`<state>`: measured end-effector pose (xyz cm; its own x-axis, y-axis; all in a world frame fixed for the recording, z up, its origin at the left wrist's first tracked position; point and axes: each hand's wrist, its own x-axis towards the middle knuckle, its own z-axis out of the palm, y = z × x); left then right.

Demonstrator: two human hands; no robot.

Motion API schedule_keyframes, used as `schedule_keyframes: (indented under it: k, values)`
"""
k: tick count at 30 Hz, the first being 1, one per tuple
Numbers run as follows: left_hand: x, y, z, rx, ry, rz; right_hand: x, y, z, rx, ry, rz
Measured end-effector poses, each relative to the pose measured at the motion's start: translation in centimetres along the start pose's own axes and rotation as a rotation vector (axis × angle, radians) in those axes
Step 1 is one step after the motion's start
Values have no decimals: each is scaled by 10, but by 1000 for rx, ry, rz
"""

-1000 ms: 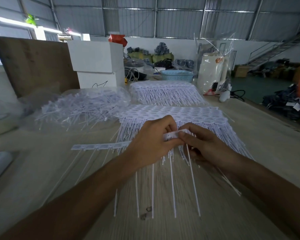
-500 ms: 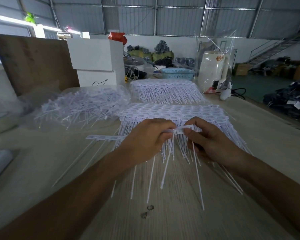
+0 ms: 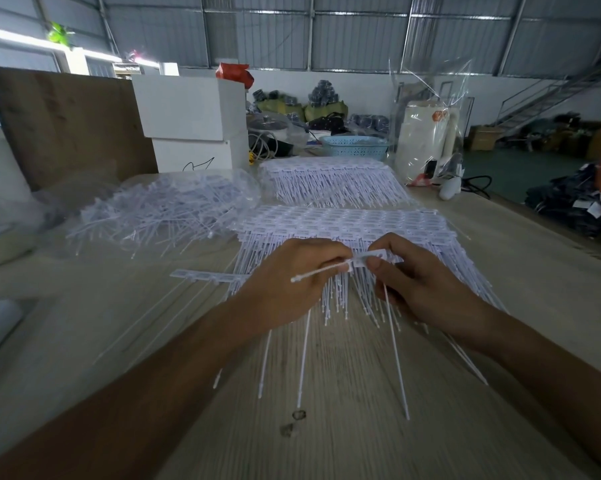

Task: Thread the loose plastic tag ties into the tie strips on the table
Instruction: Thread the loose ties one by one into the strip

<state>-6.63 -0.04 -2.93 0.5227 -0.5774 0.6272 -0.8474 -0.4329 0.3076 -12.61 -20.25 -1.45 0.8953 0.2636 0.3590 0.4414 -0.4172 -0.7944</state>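
A white tie strip (image 3: 209, 275) runs across the table in front of me, its long thin tails hanging toward me. My left hand (image 3: 288, 282) pinches one loose tie tail (image 3: 318, 271), bent up so it points left across the hand's back. My right hand (image 3: 417, 282) pinches the strip's right end (image 3: 373, 255) between thumb and fingers. The two hands meet at that end. Under them lies a flat stack of finished tie strips (image 3: 344, 220). A heap of loose ties in clear plastic (image 3: 167, 209) lies at the left.
A second stack of strips (image 3: 330, 180) lies further back. White boxes (image 3: 191, 123) and a brown board (image 3: 70, 119) stand at the back left, a blue basket (image 3: 354, 147) and a bagged white container (image 3: 427, 140) at the back right. The wooden table (image 3: 344, 427) drops off at the right.
One tie tail has swung from hanging down to lying up and leftward over my left hand. Both hands have lifted slightly with the strip's right end.
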Motion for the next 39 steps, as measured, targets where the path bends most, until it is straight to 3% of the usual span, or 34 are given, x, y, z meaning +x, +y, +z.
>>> schedule_keyframes:
  k: [9,15,20,28,35,39]
  values:
    - [0,-1,1,-27,42,9,3,7,0,17,-13,-50]
    - [1,-1,1,-121,0,-66,4,16,-3,-145,-24,-129]
    - [1,-2,1,-159,35,-121,4,22,-3,-139,-15,-136]
    - [0,8,0,-107,20,-105,6,24,-9,-169,-5,-132]
    - [-1,9,-3,35,-43,9,10,30,-9,-96,43,-119]
    - [-2,9,-6,161,-130,44,8,30,-10,-214,-48,-107]
